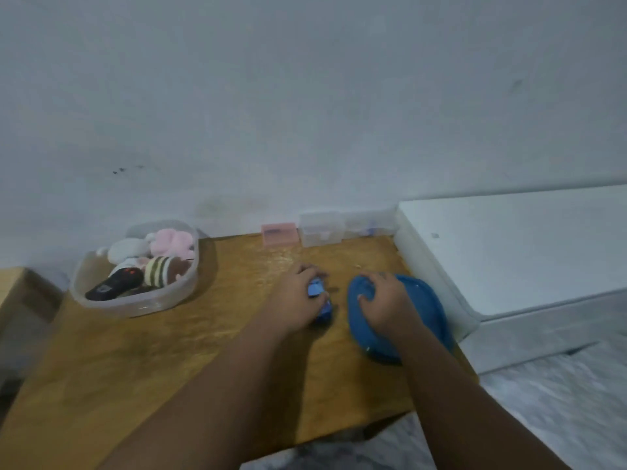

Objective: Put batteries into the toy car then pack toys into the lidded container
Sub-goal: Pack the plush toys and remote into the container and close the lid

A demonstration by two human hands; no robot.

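I see my left hand (300, 296) closed in a grip around the blue toy car (319, 293), which sits low on the wooden bench (169, 351), its body partly covered by my fingers. Just right of the car, my right hand (383, 301) lies palm down on the blue lid (417, 310), fingers spread and curled over its top; I cannot tell whether they actually clutch it or only press on it. The lid lies flat on the bench, close to the bench's right edge. Well to the left of the car stands the clear container (135, 300), open, holding a pink plush (173, 240), a white plush (125, 249), a striped plush (161, 269) and a black remote (113, 284). Beyond the car, against the wall, stand a small pink box (279, 234) and clear plastic boxes (322, 228).
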